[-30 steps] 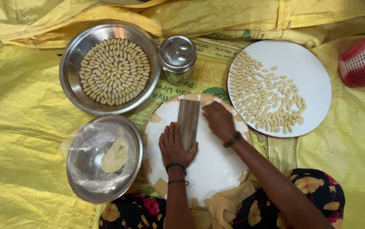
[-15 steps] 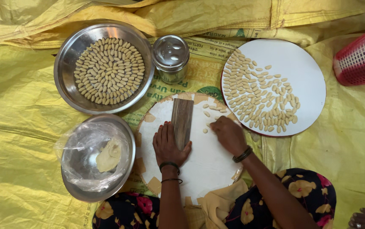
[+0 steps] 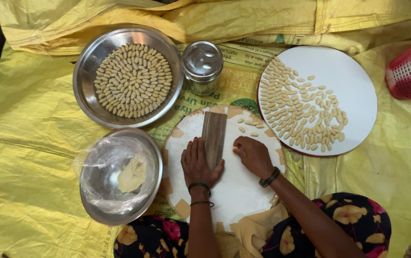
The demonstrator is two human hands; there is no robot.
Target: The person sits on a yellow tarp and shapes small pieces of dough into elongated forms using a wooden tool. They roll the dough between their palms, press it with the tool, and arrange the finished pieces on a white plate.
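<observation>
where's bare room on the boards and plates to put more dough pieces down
Free: the right half of the white round plate, and the round board below both hands. Crowded: the steel bowl, full of pieces, and the board's top beside the wooden paddle, under the left hand and right hand.

Wooden paddle [image 3: 213, 137] on round board [image 3: 236, 191]
</observation>
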